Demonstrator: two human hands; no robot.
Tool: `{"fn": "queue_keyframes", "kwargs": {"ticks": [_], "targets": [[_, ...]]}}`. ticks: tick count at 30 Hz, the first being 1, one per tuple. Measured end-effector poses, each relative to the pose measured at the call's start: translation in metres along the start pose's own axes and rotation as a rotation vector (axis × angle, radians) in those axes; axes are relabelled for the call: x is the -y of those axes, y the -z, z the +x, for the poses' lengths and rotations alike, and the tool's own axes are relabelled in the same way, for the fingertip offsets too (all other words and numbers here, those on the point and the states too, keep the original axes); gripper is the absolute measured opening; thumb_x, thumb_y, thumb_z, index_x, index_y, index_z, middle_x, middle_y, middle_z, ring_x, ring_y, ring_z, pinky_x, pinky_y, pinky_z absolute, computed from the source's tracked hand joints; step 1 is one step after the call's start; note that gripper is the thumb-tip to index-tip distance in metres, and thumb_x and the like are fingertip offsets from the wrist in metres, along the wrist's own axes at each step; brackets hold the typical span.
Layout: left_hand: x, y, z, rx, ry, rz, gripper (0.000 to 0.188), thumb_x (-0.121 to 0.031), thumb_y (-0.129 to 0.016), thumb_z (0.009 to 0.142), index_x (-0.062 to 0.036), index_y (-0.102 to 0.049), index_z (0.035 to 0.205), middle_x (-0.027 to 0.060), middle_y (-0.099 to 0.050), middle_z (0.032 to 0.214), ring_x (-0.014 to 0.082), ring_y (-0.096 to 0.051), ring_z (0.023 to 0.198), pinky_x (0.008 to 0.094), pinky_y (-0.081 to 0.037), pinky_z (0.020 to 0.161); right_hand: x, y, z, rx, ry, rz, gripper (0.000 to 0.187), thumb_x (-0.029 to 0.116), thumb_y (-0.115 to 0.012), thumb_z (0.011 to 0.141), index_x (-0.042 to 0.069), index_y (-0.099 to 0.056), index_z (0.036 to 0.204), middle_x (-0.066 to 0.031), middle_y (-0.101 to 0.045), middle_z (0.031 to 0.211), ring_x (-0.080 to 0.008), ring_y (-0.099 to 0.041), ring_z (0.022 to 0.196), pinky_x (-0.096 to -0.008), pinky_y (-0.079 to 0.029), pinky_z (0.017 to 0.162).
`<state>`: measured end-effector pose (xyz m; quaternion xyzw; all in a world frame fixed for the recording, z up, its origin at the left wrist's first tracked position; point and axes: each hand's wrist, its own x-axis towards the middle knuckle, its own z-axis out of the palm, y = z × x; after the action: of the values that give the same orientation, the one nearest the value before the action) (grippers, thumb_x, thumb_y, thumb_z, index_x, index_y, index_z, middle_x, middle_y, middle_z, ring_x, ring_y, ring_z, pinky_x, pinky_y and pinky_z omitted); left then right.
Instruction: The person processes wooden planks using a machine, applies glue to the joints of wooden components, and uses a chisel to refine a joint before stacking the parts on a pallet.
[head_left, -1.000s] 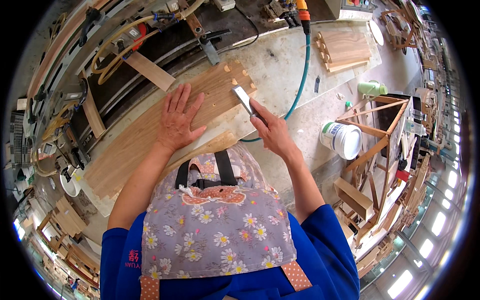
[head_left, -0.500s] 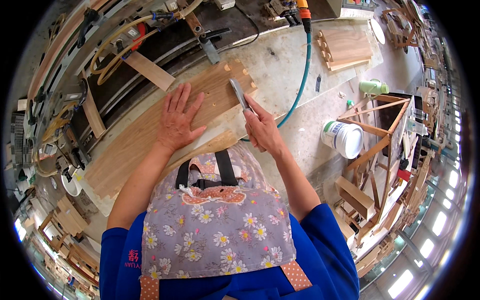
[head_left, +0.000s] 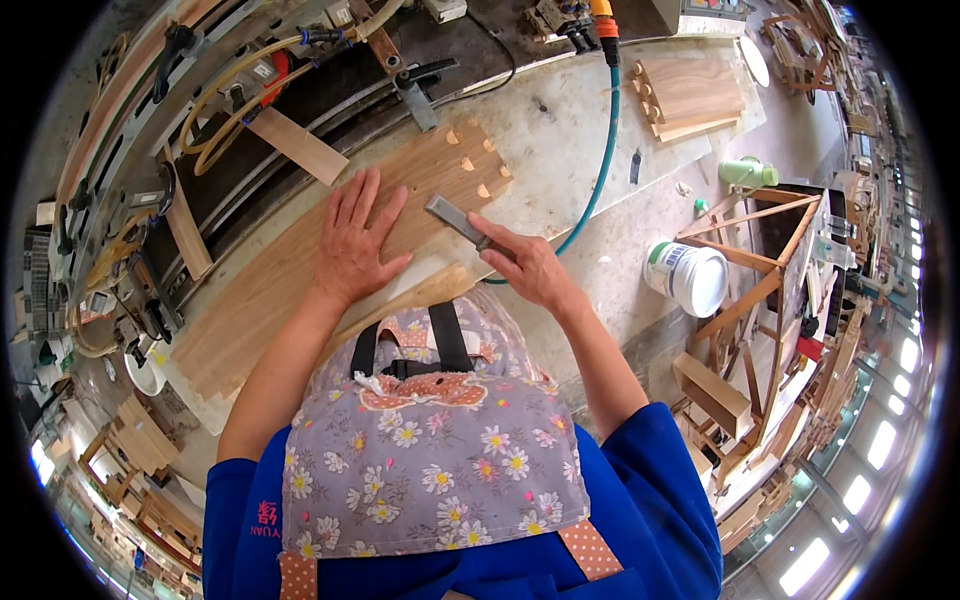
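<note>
Wooden board (head_left: 300, 280) under splayed fingers (head_left: 350, 205), chisel (head_left: 455, 220) gripped

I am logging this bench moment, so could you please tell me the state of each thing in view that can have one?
left hand: open, flat on the wooden panel.
right hand: closed around the scraper.
scraper: held tilted, its end over the panel's edge.
wooden panel: lying flat on the bench, notched end away from the person.
white bucket: lidded, on its side.
green hose: lying slack across the bench.
</note>
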<state>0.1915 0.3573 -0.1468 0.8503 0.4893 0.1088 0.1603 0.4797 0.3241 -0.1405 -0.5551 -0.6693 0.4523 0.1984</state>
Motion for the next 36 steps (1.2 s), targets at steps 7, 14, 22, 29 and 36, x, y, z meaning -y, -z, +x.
{"fn": "queue_keyframes", "kwargs": {"ticks": [7,14,22,29,36], "targets": [[-0.002,0.002,0.003,0.003,-0.007,0.0,0.094,-0.035,-0.081,0.065,-0.0185,-0.042,0.148,0.0177,-0.026,0.159,0.0346,-0.024,0.147,0.0509,-0.02,0.119,0.009,0.004,0.007,-0.22,-0.172,0.075,0.048,0.019,-0.06,0.095,0.016,-0.052,0.142,-0.0194,-0.068,0.111,-0.0312,-0.069,0.086,-0.0358,-0.052,0.081],[-0.004,-0.001,0.0,-0.053,0.071,0.04,0.096,-0.039,-0.081,0.061,-0.0225,-0.044,0.148,0.0212,-0.022,0.159,0.0389,-0.018,0.148,0.0561,-0.016,0.118,0.033,0.077,-0.006,-0.019,-0.6,0.247,0.046,0.023,-0.061,0.095,0.02,-0.054,0.141,-0.0048,-0.061,0.08,-0.0121,-0.051,0.062,-0.0305,-0.05,0.058],[-0.006,0.0,0.002,-0.018,0.113,0.054,0.095,-0.04,-0.08,0.062,-0.0237,-0.044,0.148,0.0204,-0.022,0.16,0.0368,-0.019,0.148,0.0525,-0.012,0.119,0.035,0.1,0.003,0.12,-0.556,0.023,0.044,0.027,-0.057,0.098,0.022,-0.054,0.141,-0.004,-0.054,0.072,-0.0125,-0.048,0.054,-0.0297,-0.048,0.05],[-0.005,0.0,0.0,-0.03,0.095,0.065,0.096,-0.041,-0.08,0.061,-0.025,-0.043,0.148,0.02,-0.023,0.159,0.0355,-0.02,0.148,0.0508,-0.013,0.119,0.027,0.072,-0.005,0.038,-0.677,0.337,0.045,0.028,-0.052,0.1,0.025,-0.05,0.145,0.0029,-0.047,0.065,-0.0076,-0.043,0.046,-0.0249,-0.037,0.039],[-0.005,0.001,0.001,-0.036,0.083,0.076,0.097,-0.041,-0.081,0.061,-0.0244,-0.043,0.148,0.02,-0.024,0.159,0.0359,-0.021,0.147,0.0523,-0.015,0.119,0.016,0.03,-0.03,-0.145,-0.501,0.159,0.048,0.025,-0.054,0.098,0.018,-0.048,0.145,-0.0136,-0.069,0.095,-0.0273,-0.065,0.083,-0.036,-0.051,0.075]]}}
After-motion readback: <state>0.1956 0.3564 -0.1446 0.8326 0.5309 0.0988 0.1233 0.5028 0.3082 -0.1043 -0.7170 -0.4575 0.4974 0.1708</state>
